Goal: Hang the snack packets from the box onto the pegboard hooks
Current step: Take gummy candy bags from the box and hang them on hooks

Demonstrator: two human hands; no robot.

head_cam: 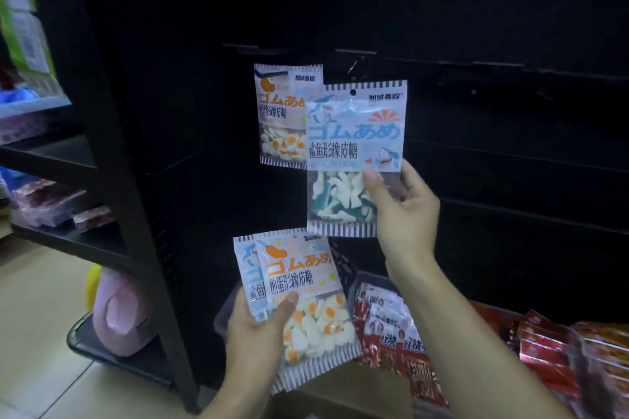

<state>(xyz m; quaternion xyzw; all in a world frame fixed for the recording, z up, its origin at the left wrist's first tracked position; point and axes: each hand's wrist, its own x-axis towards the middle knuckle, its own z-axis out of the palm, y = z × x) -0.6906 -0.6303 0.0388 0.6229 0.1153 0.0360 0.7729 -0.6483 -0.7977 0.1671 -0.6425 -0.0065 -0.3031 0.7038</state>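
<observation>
My right hand (403, 214) pinches a blue shark-gummy packet (350, 146) by its lower right side and holds it upright in front of the dark pegboard (493, 129). Its hang hole is at the top, just below a black hook (355, 65). An orange egg-gummy packet (282, 112) hangs on the board behind it, to the left. Lower down, my left hand (255, 330) grips two packets fanned together: an egg-gummy packet (306, 289) in front and a shark packet (246, 269) behind.
A box (377, 279) with red snack packets (391, 333) sits at lower right, with more red packets (544, 357) beside it. A black shelf upright (112, 146) stands at left, with stocked shelves (51, 207) beyond. A pink object (119, 313) lies on the floor-level shelf.
</observation>
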